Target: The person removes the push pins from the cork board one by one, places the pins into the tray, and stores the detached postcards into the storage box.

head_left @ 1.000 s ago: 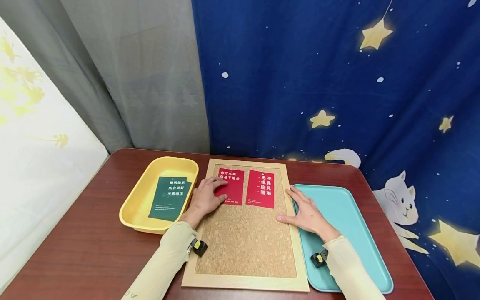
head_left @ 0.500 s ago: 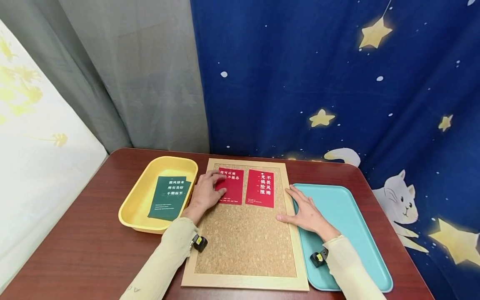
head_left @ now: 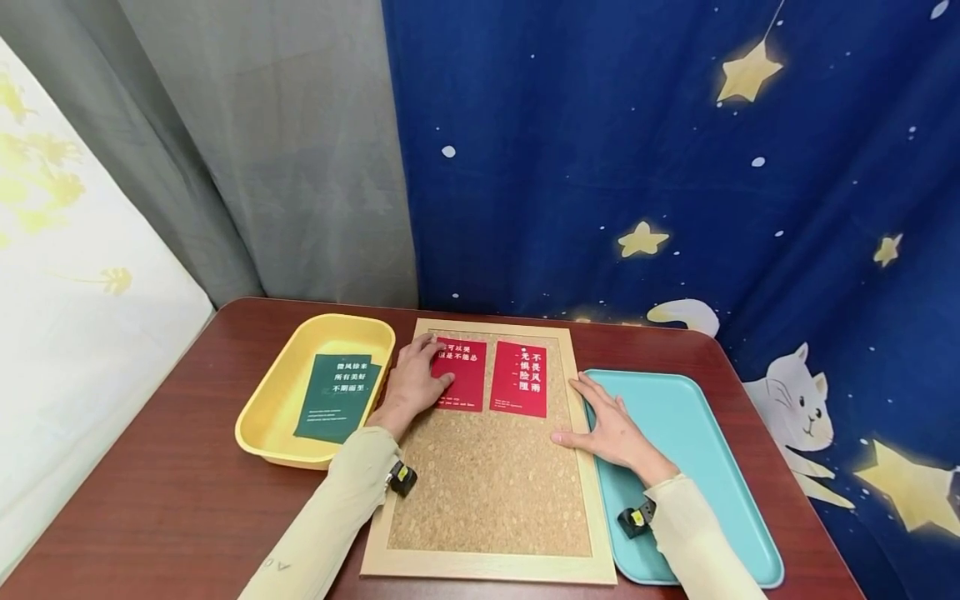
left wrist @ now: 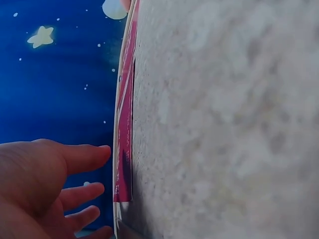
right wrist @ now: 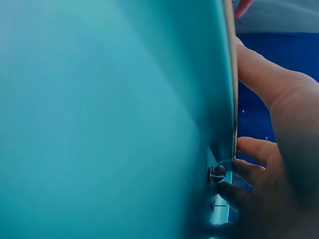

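Note:
A cork board [head_left: 491, 492] with a light wooden frame lies on the table. Near its top are two red cards printed with white characters, a left card [head_left: 459, 387] and a right card [head_left: 519, 381]. My left hand [head_left: 410, 379] is over the left edge of the left card, fingertips by its top left corner and thumb lower down. In the left wrist view its fingers [left wrist: 84, 157] are loosely extended; firm contact with the card is unclear. My right hand [head_left: 615, 427] rests along the board's right edge, thumb on the frame and fingers spread beyond it.
Left of the board stands a yellow basin [head_left: 279, 400] holding green cards [head_left: 332, 404]. A turquoise tray [head_left: 675, 408] sits to the right. In the right wrist view, pin-like metal pieces [right wrist: 217, 174] lie in it near my fingers. Curtains hang behind the table.
My left hand has shifted slightly up and to the left across the left red card, so its fingertips are nearer the top corner. My right hand has stayed in place.

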`<action>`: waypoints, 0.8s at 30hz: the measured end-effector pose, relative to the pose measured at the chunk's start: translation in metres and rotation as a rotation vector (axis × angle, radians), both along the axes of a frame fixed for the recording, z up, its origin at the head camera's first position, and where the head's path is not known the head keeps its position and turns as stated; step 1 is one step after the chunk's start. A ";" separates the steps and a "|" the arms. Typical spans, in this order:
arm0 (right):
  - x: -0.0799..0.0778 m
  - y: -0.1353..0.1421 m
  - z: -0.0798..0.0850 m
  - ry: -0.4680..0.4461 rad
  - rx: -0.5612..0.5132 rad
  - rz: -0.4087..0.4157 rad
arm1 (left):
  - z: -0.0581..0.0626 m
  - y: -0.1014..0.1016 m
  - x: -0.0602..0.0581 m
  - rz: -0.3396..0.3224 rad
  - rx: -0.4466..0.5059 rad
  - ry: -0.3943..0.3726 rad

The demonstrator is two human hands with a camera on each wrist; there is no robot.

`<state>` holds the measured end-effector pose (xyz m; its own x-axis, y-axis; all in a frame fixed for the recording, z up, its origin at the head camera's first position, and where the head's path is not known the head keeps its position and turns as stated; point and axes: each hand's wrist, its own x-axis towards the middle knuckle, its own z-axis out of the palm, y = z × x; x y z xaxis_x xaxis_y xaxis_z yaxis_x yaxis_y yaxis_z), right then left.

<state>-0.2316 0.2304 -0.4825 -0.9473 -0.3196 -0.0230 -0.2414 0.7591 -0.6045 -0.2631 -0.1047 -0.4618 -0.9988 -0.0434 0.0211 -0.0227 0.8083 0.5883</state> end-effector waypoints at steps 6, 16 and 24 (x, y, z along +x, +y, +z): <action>0.002 0.003 -0.001 -0.001 0.001 -0.009 | -0.003 0.004 -0.009 0.036 -0.003 -0.027; 0.000 0.000 -0.001 -0.001 -0.019 -0.003 | -0.003 0.004 -0.013 0.086 0.013 -0.032; -0.001 0.000 -0.003 -0.008 -0.022 -0.009 | -0.005 0.003 -0.017 0.099 -0.007 -0.053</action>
